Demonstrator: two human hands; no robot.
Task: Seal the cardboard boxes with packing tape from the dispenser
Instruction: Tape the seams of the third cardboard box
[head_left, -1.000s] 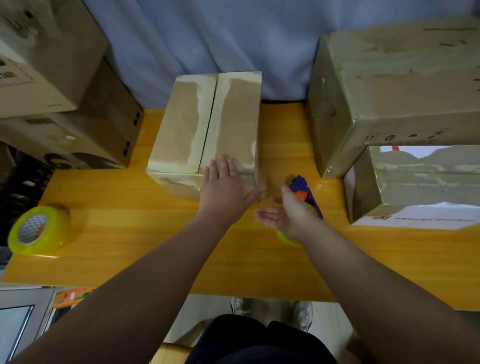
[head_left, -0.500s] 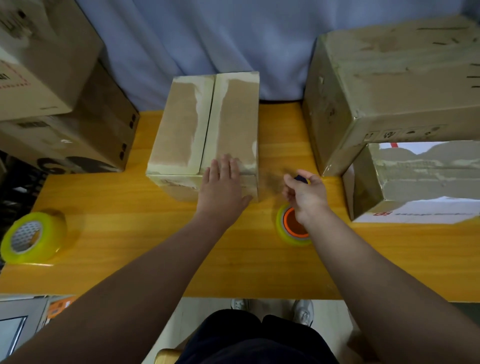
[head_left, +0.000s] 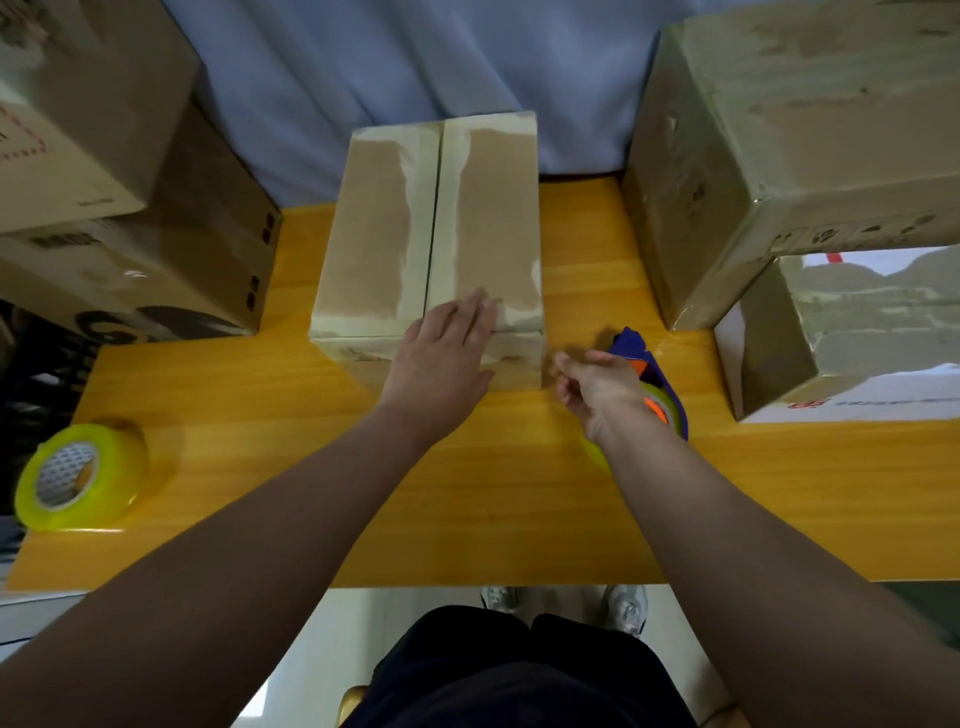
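A closed cardboard box (head_left: 467, 218), with old tape residue along its centre seam, stands mid-table. My left hand (head_left: 441, 358) lies flat with straight fingers on the box's near top edge. Just right of the box's near corner, my right hand (head_left: 597, 387) has curled fingers and holds the tape dispenser (head_left: 657, 379). The dispenser is blue with an orange core and a yellow-green roll. It stands tilted on the table and is partly hidden behind my hand and wrist. No tape strand is visible between the dispenser and the box.
A spare yellow-green tape roll (head_left: 78, 475) lies at the table's (head_left: 467, 493) left front. Stacked boxes (head_left: 104, 218) fill the back left. A large box (head_left: 779, 156) and a smaller one (head_left: 852, 338) stand at the right. A blue curtain hangs behind.
The dispenser went from lying flat with its orange core up to tilted upright. My right hand shifted left toward the box corner, and my left hand slid slightly further onto the box.
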